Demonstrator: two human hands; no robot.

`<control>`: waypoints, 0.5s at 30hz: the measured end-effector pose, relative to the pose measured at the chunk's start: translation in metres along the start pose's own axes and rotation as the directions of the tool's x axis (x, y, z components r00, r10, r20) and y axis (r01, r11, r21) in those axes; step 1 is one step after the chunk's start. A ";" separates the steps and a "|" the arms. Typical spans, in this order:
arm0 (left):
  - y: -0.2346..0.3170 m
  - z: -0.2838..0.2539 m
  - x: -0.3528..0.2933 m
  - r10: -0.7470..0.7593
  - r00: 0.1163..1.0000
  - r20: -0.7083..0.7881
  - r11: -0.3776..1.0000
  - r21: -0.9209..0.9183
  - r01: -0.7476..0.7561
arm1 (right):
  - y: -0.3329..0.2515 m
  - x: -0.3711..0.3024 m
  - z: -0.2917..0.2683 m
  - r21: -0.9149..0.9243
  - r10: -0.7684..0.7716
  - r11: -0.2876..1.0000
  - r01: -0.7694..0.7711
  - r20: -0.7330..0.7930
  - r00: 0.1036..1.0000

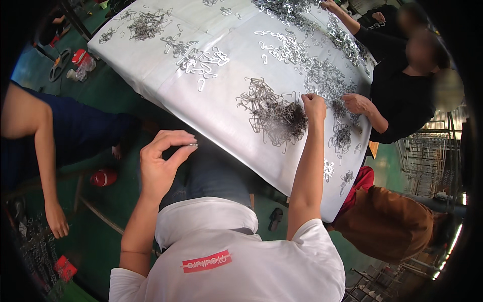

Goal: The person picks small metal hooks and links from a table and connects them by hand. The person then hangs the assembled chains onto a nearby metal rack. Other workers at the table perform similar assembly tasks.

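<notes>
My left hand is raised off the table's near edge, thumb and fingertips pinched on a small shiny metal piece; only its end shows, so its exact shape is hidden. My right hand reaches over the table, fingers closed at the right edge of a dark, tangled pile of bent metal hooks. Whatever is between those fingertips is too small to make out. Brighter, shinier loose hooks spread beyond that pile, and a smaller group lies to its upper left.
A pale sheet covers the table. At the right, a person in black has a hand over the hooks; another hand reaches in at the far edge. A person in dark blue sits left. A red container stands on the floor.
</notes>
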State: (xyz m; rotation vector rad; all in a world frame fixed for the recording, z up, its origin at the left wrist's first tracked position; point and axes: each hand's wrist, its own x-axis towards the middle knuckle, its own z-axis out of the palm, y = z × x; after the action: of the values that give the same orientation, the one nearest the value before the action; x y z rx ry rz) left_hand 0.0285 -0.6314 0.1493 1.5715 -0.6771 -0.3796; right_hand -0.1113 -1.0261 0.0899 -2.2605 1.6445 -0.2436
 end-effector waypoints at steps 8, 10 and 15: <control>-0.002 0.001 -0.011 -0.139 0.990 -0.018 0.982 -0.128 0.135 | -0.001 0.028 0.017 -0.227 -0.128 0.965 0.130 0.023 0.991; -0.003 0.000 -0.014 -0.139 0.990 -0.021 0.982 -0.135 0.135 | -0.007 0.010 0.014 -0.117 -0.284 0.954 0.274 -0.078 0.956; -0.002 0.001 -0.017 -0.098 0.995 -0.010 0.990 -0.103 0.096 | -0.053 -0.059 -0.001 0.581 -0.359 0.782 0.226 0.124 0.925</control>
State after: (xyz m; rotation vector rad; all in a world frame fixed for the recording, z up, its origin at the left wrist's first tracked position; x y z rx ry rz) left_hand 0.0150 -0.6213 0.1446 1.5117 -0.5627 -0.4674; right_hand -0.0833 -0.9561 0.1137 -1.9755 0.9270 -0.4551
